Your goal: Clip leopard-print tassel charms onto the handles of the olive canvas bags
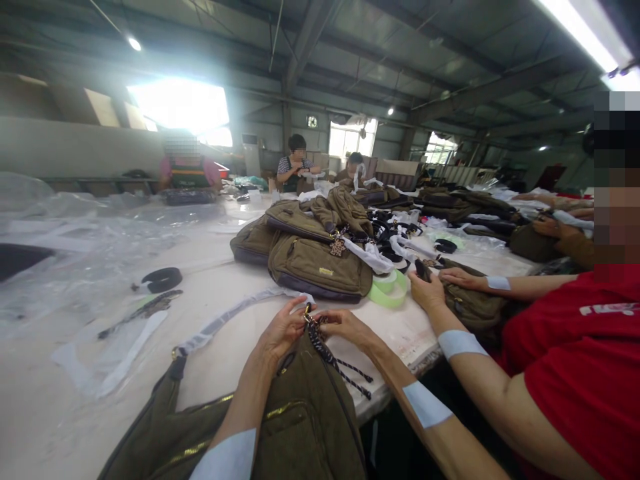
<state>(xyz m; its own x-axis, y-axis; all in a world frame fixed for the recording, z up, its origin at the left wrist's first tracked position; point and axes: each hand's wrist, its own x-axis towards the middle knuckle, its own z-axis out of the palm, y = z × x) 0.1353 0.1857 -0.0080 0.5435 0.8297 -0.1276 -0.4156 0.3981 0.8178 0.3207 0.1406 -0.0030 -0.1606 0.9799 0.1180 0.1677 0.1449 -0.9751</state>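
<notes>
An olive green bag (300, 393) with gold zippers lies before me at the table's near edge. A strap (235, 323) wrapped in white film arches from a gold ring on its left corner toward my hands. My left hand (280, 333) is closed around the gold clasp (308, 312) at the bag's top corner. Beside it, my right hand (347, 328) pinches a black-and-white braided cord (320, 347) close to the clasp. The cord's two loose ends dangle over the bag's right side. My fingers partly hide the join between cord and clasp.
Olive bags (320, 267) are piled ahead, near a roll of green tape (389, 290). A rolled black strap (163, 279) and clear plastic sheets (115, 223) lie left. At right, a co-worker in a red shirt (575, 373) handles another bag (473, 297). More people work farther back.
</notes>
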